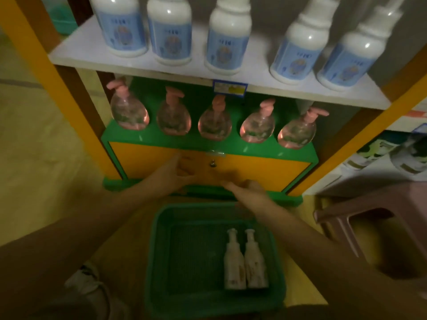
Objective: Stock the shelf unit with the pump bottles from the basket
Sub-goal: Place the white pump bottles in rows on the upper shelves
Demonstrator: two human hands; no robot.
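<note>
Five pink pump bottles [215, 121] already sit on the green shelf [208, 144], 2 cream pump bottles [245, 262] left lying in the green basket [159, 262], & your left hand [178, 172] + right hand [245, 188] hover empty, fingers relaxed, btwn basket & shelf.

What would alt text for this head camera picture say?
Two empty hands, left and right, reach over a green basket holding two cream bottles, toward a shelf with five pink pump bottles.

basket [159, 262]: two cream bottles [245, 262] lying | shelf [129, 137]: five pink, seemingly upright
</note>
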